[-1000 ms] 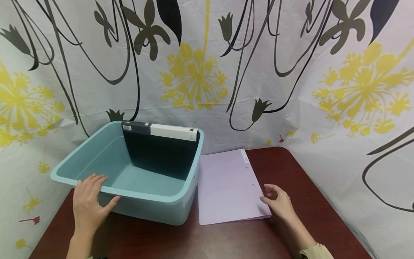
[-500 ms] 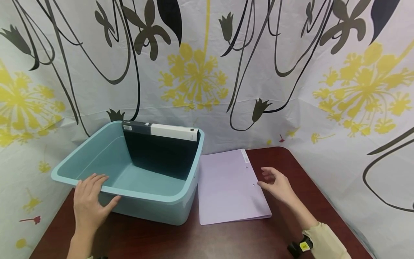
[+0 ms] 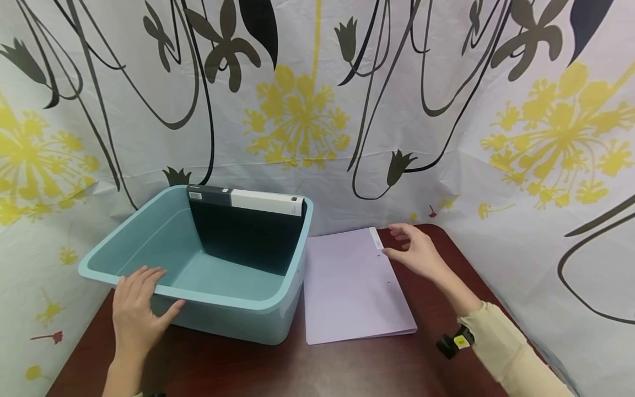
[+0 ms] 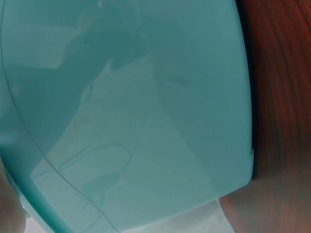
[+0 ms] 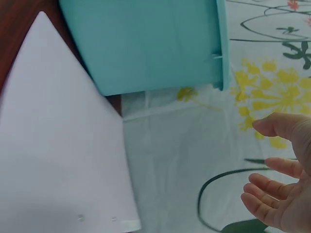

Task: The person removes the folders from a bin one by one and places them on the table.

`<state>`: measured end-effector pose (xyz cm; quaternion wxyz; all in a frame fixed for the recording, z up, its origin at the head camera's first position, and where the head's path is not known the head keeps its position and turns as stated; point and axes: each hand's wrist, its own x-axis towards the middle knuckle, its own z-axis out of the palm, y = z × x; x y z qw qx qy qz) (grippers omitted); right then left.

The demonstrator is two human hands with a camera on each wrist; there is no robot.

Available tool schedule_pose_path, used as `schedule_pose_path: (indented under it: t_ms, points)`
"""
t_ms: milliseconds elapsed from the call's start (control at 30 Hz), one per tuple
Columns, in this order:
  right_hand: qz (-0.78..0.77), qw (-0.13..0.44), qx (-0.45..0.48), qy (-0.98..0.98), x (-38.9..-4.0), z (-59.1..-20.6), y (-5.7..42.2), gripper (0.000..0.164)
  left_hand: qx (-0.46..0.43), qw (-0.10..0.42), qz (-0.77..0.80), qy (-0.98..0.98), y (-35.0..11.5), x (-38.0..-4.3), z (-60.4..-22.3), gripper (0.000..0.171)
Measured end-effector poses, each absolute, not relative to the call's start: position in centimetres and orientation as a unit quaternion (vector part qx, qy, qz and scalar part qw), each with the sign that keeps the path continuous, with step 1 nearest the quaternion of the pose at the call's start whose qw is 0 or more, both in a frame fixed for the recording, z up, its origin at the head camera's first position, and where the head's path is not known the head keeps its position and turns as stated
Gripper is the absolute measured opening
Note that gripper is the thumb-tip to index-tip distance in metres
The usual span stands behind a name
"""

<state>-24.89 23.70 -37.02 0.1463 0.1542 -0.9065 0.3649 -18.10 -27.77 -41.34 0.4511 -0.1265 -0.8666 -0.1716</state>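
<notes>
A lilac ring binder lies closed on the table, its white label and two rivets along the right side. My right hand hovers by its far right corner, thumb and fingers parted and nothing between them. In the right wrist view, that hand shows apart from the binder. To the left stands a light blue plastic tub. My left hand rests on its front rim, fingers laid over the edge and thumb along the outer wall. The left wrist view is filled mostly by the tub's wall.
Inside the tub, a black binder leans on the far wall, its dark and white spine upward. The reddish-brown table ends at a rounded far right corner. A flower-printed cloth hangs behind and at both sides.
My right hand has moved away from me along the binder's right edge, from near its front corner to its far corner. Left hand, tub and both binders stay in place.
</notes>
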Motion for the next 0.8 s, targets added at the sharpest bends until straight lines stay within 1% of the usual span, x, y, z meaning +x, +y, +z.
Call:
schedule_pose_path:
  t_ms: [300,500,633,800]
  points:
    - [0.357,0.143,0.187,-0.904,-26.6,-32.9,21.0,0.051,-0.124,0.452,-0.172,-0.867,-27.7,-18.1,-41.3,0.086]
    - [0.353,0.132,0.210,-0.902,-27.6,-30.5,19.1,0.055,-0.127,0.455,-0.173,-0.864,-27.7,-18.1,-41.3,0.086]
    - [0.358,0.125,0.234,-0.895,-28.3,-29.2,18.0,0.057,-0.128,0.457,-0.173,-0.863,-27.6,-18.1,-41.2,0.086]
    - [0.354,0.115,0.265,-0.889,-29.0,-28.1,16.7,0.056,-0.127,0.456,-0.172,-0.864,-27.7,-18.1,-41.3,0.086]
